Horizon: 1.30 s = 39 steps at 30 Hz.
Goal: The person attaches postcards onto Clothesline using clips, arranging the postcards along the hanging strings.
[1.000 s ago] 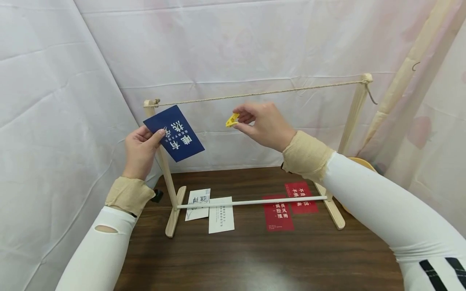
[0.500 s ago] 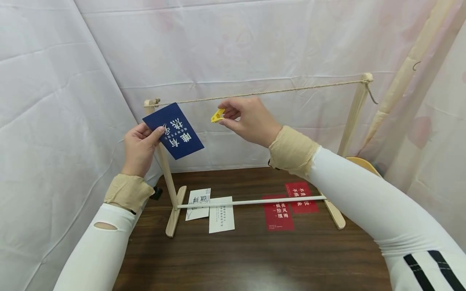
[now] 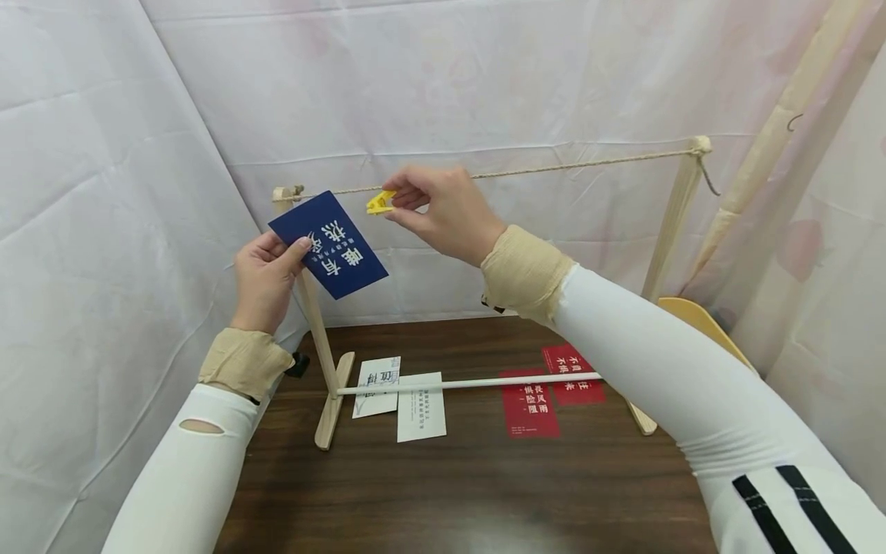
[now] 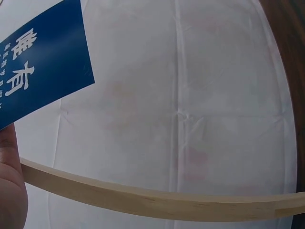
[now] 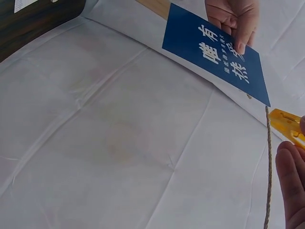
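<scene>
My left hand (image 3: 266,277) pinches a dark blue card (image 3: 339,250) with white characters, thumb on its front. The card is tilted, and its upper corner overlaps the left end of the rope (image 3: 581,166). Between thumb and fingers my right hand (image 3: 443,211) holds a yellow clothespin (image 3: 380,203), just right of the card and slightly below the rope. In the right wrist view the clothespin (image 5: 287,125) points at the card's corner; whether they touch I cannot tell. The left wrist view shows part of the blue card (image 4: 47,57) and the edge of my left hand (image 4: 10,186).
The rope runs between two wooden posts (image 3: 674,208), joined low down by a white rod (image 3: 474,383). Two white cards (image 3: 422,419) and two red cards (image 3: 529,419) lie on the dark wooden table (image 3: 415,492). A yellow rim (image 3: 699,319) shows behind my right arm.
My right hand has moved left and slightly up with the clothespin, closing on the blue card. The left hand has raised the card a little.
</scene>
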{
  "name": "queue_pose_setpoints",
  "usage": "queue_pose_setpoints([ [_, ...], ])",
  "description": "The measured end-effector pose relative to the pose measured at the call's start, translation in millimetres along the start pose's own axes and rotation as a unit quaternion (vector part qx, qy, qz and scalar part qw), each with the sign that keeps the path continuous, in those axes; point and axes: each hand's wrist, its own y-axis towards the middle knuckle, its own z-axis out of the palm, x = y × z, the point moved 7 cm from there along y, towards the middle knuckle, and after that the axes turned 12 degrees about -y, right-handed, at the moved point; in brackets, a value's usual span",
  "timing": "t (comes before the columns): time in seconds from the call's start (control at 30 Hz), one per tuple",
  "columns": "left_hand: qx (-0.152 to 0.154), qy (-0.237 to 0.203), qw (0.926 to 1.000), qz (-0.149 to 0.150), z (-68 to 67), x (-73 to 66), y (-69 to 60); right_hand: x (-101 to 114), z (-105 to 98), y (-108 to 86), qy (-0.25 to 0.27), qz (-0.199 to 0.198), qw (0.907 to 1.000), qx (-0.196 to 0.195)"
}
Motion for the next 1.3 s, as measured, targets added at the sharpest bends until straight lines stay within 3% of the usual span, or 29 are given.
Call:
queue_pose_setpoints([
  [0.37,-0.011,0.016,0.9998,-0.004,-0.2,-1.3,0.3,4,5,24.8,-0.002,0.003,0.9992,-0.039],
  [1.03,-0.014,0.034,0.9993,-0.007,2.0,-1.4,-0.6,9,29,62.4,-0.044,0.032,0.9982,0.024],
  [1.3,-0.014,0.037,0.9992,-0.008,2.6,-1.6,-0.8,8,38,70.8,-0.024,0.063,0.9967,0.046],
])
